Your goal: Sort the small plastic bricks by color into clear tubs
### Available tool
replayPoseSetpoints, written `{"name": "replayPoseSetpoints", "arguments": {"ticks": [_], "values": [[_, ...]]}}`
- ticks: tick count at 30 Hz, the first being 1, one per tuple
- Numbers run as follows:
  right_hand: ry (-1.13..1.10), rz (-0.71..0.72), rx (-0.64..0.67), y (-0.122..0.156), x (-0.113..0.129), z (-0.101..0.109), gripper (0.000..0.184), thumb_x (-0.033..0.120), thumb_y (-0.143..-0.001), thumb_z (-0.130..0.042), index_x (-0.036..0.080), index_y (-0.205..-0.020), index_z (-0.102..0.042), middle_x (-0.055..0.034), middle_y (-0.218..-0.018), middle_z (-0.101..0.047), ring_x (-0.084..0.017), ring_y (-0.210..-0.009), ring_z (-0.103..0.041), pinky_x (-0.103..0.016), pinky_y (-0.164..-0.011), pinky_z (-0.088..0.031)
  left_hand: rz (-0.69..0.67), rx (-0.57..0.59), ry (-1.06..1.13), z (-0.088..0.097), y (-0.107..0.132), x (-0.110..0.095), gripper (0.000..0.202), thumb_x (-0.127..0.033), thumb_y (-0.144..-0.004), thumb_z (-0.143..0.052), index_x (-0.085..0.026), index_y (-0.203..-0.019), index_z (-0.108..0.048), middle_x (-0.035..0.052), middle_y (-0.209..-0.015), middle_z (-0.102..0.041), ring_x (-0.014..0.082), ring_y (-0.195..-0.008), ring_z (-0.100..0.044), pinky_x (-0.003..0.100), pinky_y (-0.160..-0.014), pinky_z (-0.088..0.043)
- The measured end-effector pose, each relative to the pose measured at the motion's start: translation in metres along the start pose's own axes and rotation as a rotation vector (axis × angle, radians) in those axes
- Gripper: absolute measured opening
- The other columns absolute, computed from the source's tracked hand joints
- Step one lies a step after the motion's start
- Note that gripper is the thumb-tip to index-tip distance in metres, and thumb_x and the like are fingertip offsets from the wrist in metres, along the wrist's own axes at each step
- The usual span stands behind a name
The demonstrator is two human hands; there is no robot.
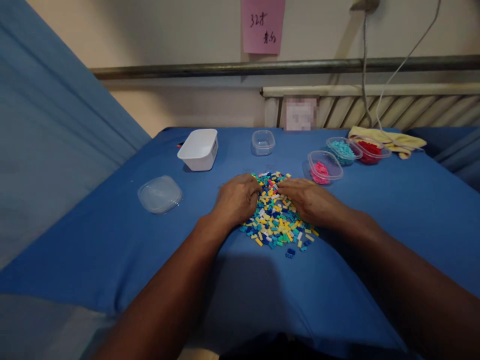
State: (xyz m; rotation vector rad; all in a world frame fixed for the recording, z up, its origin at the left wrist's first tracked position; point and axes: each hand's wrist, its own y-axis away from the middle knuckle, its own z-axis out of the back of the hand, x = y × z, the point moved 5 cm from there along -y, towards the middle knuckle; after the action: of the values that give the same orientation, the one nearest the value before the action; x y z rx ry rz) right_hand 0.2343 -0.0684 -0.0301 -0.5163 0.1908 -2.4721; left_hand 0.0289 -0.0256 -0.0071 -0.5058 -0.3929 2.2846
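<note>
Forearms (pixel 165 280) frame the bricks (pixel 275 220), heaped on blue cloth (pixel 393 205) between my hands. My left hand (pixel 238 197) curls at the pile's edge, my right hand (pixel 313 200) lies flatter; whether either pinches a brick, I can't tell. Sweeping carelessly could scatter loose ones, or bump the pink tub (pixel 332 161) just beyond.

clear tubs (pixel 263 146): 4 | white tub (pixel 198 159): 1 | mixed brick heap (pixel 276 223): 1

The person's left hand (pixel 237 198) and right hand (pixel 309 200) are bare; both forearms (pixel 176 267) are likewise uncovered, each narrowing toward the wrist (pixel 213 220).
</note>
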Motion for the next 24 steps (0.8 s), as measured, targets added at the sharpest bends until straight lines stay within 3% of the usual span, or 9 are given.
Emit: {"name": "replayPoseSetpoints", "arguments": {"ticks": [3,7,10,14,20,24], "values": [[-0.006,0.002,-0.052,0.002,0.001,0.006,0.054,0.015,-0.103,-0.051,0.019,-0.154,-0.068,-0.0161,-0.160,-0.066,-0.036,-0.152,-0.059,-0.060,-0.131,-0.043,0.010,-0.058,0.025,0.000,-0.002,-0.002,0.037,-0.018,-0.102,-0.055,-0.019,-0.128,-0.081,0.0122,-0.139,-0.077,0.0275,-0.130,-0.072,0.046,-0.117,-0.056],[-0.057,-0.014,-0.008,-0.007,0.006,0.002,0.057,0.036,-0.112,-0.048,0.020,-0.166,-0.055,-0.0174,-0.171,-0.054,-0.038,-0.163,-0.045,-0.067,-0.132,-0.038,-0.049,0.151,0.034,-0.015,-0.007,-0.013,0.052,-0.037,-0.114,-0.045,-0.016,-0.158,-0.061,0.0162,-0.169,-0.057,0.0304,-0.159,-0.052,0.053,-0.132,-0.041],[-0.039,-0.041,0.048,-0.006,0.004,-0.002,0.057,0.043,-0.115,-0.043,0.018,-0.164,-0.055,-0.0198,-0.170,-0.055,-0.039,-0.163,-0.045,-0.068,-0.132,-0.037,-0.034,0.282,0.025,-0.018,-0.005,-0.012,0.054,-0.041,-0.116,-0.039,-0.016,-0.160,-0.059,0.0164,-0.169,-0.057,0.0301,-0.161,-0.049,0.054,-0.133,-0.037],[-0.015,-0.070,0.045,0.010,0.002,0.002,0.055,0.044,-0.116,-0.042,0.017,-0.161,-0.059,-0.0197,-0.169,-0.056,-0.039,-0.163,-0.045,-0.068,-0.132,-0.037,0.043,0.302,-0.015,-0.009,0.000,-0.005,0.054,-0.041,-0.116,-0.037,-0.017,-0.158,-0.061,0.0166,-0.171,-0.054,0.0338,-0.162,-0.048,0.060,-0.133,-0.035],[-0.037,-0.058,-0.003,0.032,0.009,0.009,0.060,0.048,-0.115,-0.046,0.021,-0.169,-0.052,-0.0171,-0.174,-0.050,-0.039,-0.164,-0.042,-0.069,-0.133,-0.036,-0.138,0.428,0.098,-0.014,0.008,-0.028,0.058,-0.046,-0.117,-0.038,-0.019,-0.167,-0.050,0.0145,-0.178,-0.043,0.0270,-0.169,-0.036,0.052,-0.139,-0.027],[-0.039,-0.041,0.077,0.047,0.016,0.004,0.066,0.053,-0.114,-0.049,0.020,-0.171,-0.048,-0.0183,-0.176,-0.046,-0.037,-0.165,-0.040,-0.065,-0.135,-0.035,-0.129,0.490,0.098,-0.017,0.015,-0.037,0.066,-0.054,-0.117,-0.037,-0.017,-0.171,-0.044,0.0167,-0.181,-0.036,0.0275,-0.172,-0.029,0.051,-0.140,-0.024]]}}
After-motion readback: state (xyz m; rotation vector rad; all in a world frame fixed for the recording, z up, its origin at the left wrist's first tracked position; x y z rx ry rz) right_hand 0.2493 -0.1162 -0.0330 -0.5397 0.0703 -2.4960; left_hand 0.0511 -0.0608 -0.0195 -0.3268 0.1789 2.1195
